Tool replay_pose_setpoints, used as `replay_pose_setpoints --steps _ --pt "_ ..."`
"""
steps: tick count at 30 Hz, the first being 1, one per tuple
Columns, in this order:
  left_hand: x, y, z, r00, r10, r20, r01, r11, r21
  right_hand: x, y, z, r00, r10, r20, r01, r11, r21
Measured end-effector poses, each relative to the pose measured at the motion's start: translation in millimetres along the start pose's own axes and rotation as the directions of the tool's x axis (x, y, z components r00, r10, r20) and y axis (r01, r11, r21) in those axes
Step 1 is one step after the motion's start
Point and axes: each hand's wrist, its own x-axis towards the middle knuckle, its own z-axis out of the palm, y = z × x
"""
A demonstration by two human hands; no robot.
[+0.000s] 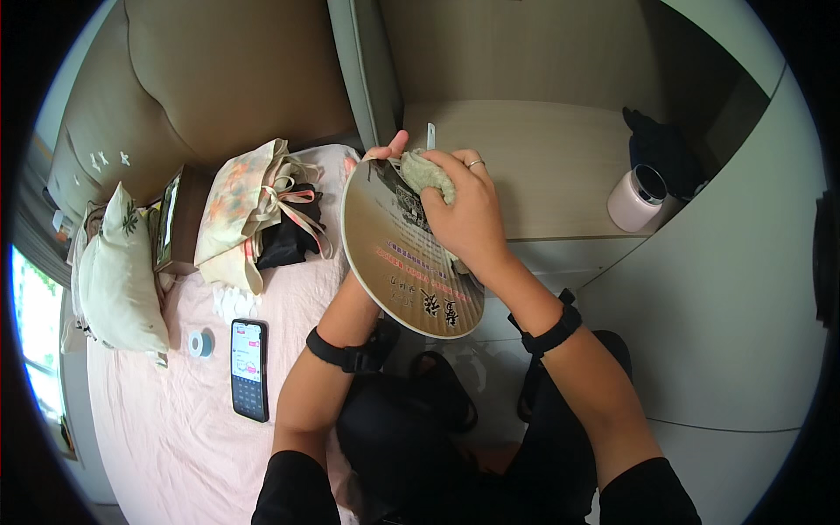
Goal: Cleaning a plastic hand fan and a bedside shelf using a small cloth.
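Note:
A round hand fan point(410, 262) with a pale rim and printed writing is tilted up in front of me. Behind it, my left hand point(387, 152) supports the fan; most of that hand is hidden, with only some fingertips showing past the upper left rim. A short white handle point(430, 136) sticks out at the fan's far side. My right hand point(464, 203) wears a ring and presses a bunched, pale green cloth point(423, 172) against the fan's upper right face. Part of the cloth also shows below the palm.
Left is a bed with a pink sheet point(164, 420), bearing a smartphone point(249, 369), a tape roll point(200, 344), a cushion point(121, 282), a dark box point(180, 220) and a fabric bag point(239, 203). On the wooden ledge point(551, 170) stand a pink tumbler point(633, 202) and dark cloth point(663, 147).

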Motion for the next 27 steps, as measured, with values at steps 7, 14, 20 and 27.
replay_pose_setpoints --steps 7,14,20,27 --pt "1.9 1.9 -4.9 0.998 0.01 -0.067 -0.012 0.999 -0.034 -0.6 -16.7 -10.1 0.986 -0.102 0.131 0.087 0.99 0.112" --pt "0.8 12.9 -5.6 0.993 -0.086 -0.077 0.09 0.995 0.047 4.7 0.9 -20.4 0.984 -0.035 0.174 0.045 0.998 -0.051" --pt "-8.2 19.3 10.3 0.989 -0.105 -0.102 0.109 0.993 0.034 6.5 -7.7 -24.6 0.959 -0.052 0.277 0.014 0.99 0.137" --pt "-12.6 25.3 15.5 0.975 -0.148 -0.167 0.163 0.983 0.08 -5.3 -12.3 4.5 0.893 0.412 0.183 -0.442 0.719 0.536"
